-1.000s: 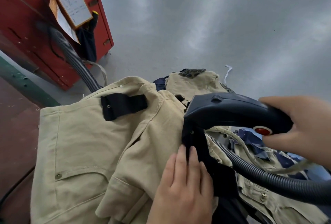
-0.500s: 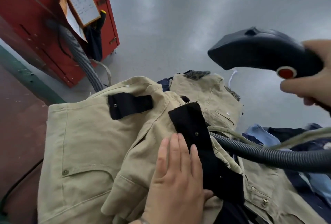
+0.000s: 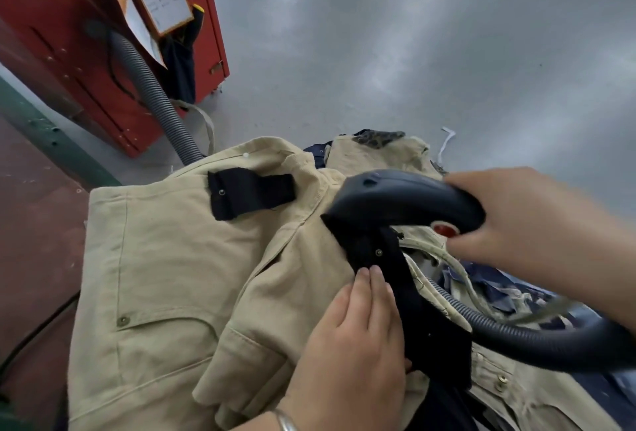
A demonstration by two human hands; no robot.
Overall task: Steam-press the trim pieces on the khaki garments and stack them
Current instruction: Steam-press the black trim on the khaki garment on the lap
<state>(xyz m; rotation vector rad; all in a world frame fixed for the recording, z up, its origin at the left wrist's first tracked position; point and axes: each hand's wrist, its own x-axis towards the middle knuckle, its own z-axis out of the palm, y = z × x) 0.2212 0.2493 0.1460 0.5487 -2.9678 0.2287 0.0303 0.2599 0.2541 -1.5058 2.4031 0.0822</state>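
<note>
Khaki garment [image 3: 165, 275] under steam: right hand [image 3: 523, 220] gripped the iron [image 3: 406, 200] on black trim [image 3: 385, 258], left hand's [image 3: 358, 344] flat fingers [image 3: 370, 279] risked scalding just beside it.

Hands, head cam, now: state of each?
Left hand: open, straight fingers pressing the black trim piece flat on the khaki garment.
Right hand: closed, gripping the steam iron handle.

view: head, only one camera | looks from: up high on the person's head | faces: forward and down | near: very close to the khaki garment [image 3: 165, 279] | far: gray floor [image 3: 413, 52] at 12 o'clock
</note>
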